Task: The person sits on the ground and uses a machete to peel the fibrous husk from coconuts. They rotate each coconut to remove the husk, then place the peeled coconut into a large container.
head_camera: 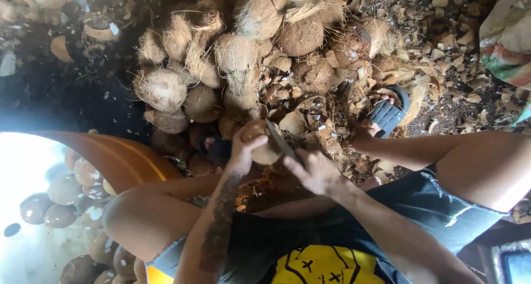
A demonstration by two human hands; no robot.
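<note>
Both forearms reach fwd from the body, between the 2 bent knees. The left hand point(243, 148) is raised, fingers curled in a grip, thumb on top, wrist bent a bit; the left forearm has a dark tattoo. The right hand point(315, 172) sits just beside it, slightly lower, fingers closed, probably in a tight grip, but the view is dim here.

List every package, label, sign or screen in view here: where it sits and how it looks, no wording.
Woven sack: top right edge, on the husk-littered ground; crumpled, whitish with red and green patches.
Screen-like panel: bottom right corner; bluish rectangle in a pale frame, too cropped to tell what it is.
Nothing else: the left hand holds a coconut, the right hand a blade.
</note>
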